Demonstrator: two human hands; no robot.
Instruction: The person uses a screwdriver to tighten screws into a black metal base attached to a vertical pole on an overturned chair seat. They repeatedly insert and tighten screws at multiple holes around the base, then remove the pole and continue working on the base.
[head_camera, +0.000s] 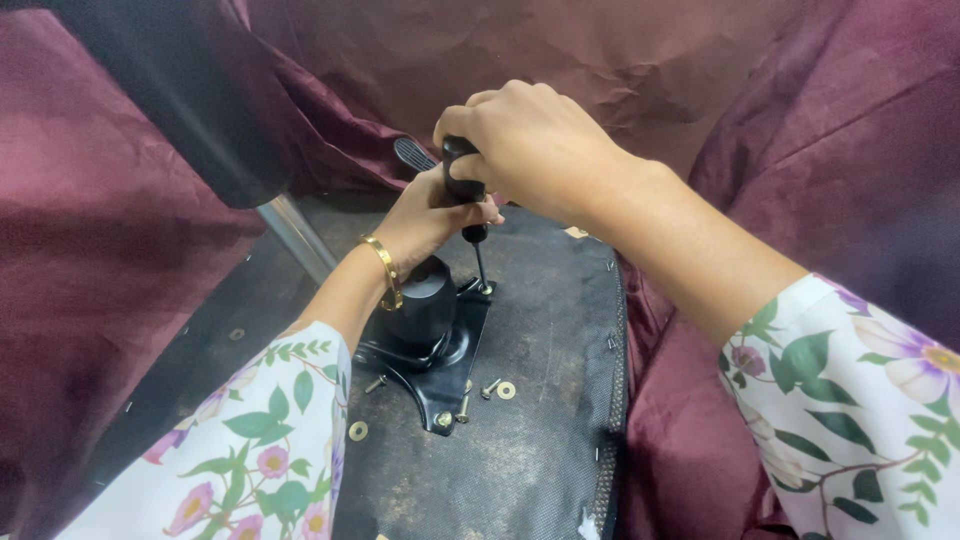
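Loose screws (488, 388) and washers (507, 390) lying near black mount plate (440, 385) on chair underside. Left hand (430, 215) steadies shaft, right hand (530, 140) in tight grip on screwdriver (465, 185), tip on plate's far corner screw. Tilt it, tip could slip and strip head.

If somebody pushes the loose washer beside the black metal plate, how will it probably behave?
The washer looks thin, flat and small, so it is probably light and would slide rather than roll. The black fabric beneath looks rough, so it may stop quickly. Lying flat, it may be hard to pinch.
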